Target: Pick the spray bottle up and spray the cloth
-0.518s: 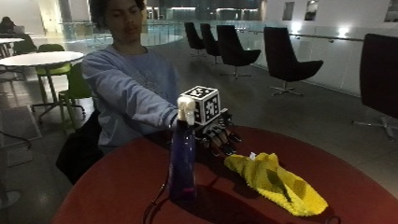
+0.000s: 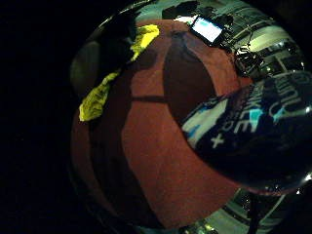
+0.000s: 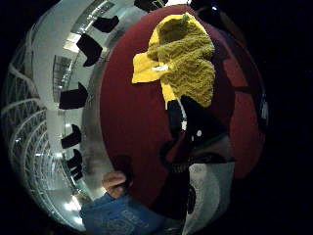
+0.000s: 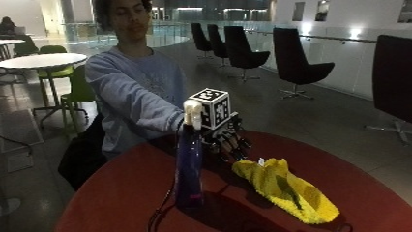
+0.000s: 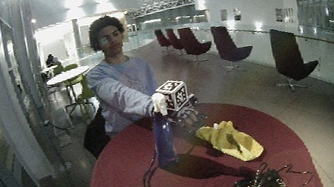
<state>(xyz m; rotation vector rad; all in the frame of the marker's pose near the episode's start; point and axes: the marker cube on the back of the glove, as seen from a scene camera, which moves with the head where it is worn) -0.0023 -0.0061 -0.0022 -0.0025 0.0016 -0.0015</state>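
Blue spray bottle (image 4: 188, 166) stands upright beside the crumpled yellow cloth (image 4: 286, 190).

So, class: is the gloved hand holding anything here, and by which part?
Nothing. The right hand hangs open behind the bottle, which stands on the table.

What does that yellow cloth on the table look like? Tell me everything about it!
The yellow cloth is bright yellow and looks soft and knitted, with a zigzag pattern showing in the thumb side palm view. It lies crumpled and partly folded in a long heap on the round red table, and a small white tag sticks out near one end. It sits to one side of the upright spray bottle, apart from it. The gloved right hand hovers near its end; nothing clearly touches it except the table.
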